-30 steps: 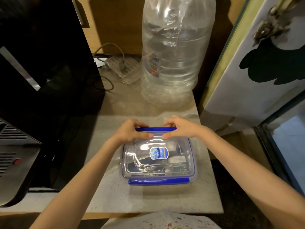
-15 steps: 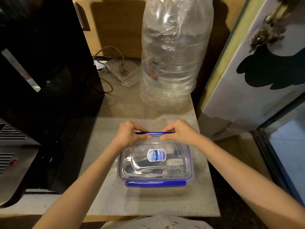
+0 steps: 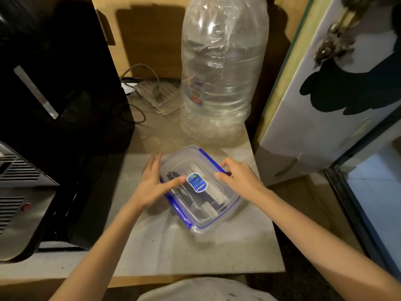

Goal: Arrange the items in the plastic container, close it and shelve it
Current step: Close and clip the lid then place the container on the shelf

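Observation:
A clear plastic container (image 3: 219, 216) with blue latches and a blue sticker on its lid lies on the pale counter (image 3: 195, 253), turned at an angle. Dark and white items show through the lid. My left hand (image 3: 155, 183) rests on its left side, fingers spread, thumb across the lid. My right hand (image 3: 240, 177) grips the right edge at the blue latch, with fingers curled over it.
A large clear water bottle (image 3: 221, 70) stands just behind the container. A black appliance (image 3: 54, 105) fills the left side. A power strip with cables (image 3: 158, 94) lies at the back. A white door (image 3: 336, 94) stands to the right.
The container has been rotated from square-on to an angle. My hands moved from its far latch to its left and right sides.

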`<state>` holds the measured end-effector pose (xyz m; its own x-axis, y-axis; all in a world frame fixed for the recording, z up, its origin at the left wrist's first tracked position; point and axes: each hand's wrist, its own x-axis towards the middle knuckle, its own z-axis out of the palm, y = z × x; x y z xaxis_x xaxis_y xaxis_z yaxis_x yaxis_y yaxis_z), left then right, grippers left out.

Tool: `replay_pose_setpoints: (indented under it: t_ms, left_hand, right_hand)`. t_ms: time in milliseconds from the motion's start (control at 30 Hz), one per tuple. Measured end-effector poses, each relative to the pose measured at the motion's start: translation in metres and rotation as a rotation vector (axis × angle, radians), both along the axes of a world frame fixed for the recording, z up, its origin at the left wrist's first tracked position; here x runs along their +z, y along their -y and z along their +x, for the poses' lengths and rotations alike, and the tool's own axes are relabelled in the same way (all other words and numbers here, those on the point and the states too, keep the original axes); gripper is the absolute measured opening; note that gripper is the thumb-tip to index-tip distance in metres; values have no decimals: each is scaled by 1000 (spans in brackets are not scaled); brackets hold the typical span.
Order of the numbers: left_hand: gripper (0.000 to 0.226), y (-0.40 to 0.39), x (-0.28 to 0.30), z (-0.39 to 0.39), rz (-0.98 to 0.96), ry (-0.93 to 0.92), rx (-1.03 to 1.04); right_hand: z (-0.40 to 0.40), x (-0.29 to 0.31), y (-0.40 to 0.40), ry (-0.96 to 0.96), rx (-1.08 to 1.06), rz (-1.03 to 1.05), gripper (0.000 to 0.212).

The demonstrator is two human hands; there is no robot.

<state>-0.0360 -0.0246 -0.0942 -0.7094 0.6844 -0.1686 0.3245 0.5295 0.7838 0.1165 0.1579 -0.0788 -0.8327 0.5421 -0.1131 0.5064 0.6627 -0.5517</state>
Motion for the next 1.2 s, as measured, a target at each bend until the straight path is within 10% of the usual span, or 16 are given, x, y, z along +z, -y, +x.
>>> replay_pose_setpoints:
  t_ms: [233, 600, 1200]
  left_hand:
    - [134, 35, -21, 24, 208, 262, -444]
    - [126, 14, 13, 23, 282, 37, -199]
    - [109, -39, 252, 0, 845, -161, -145]
  right_hand:
    - [2, -14, 22, -91, -179, -107, 47]
    - [6, 25, 17, -347, -308, -231, 39]
    - [6, 274, -8, -1016, -91, -176, 17]
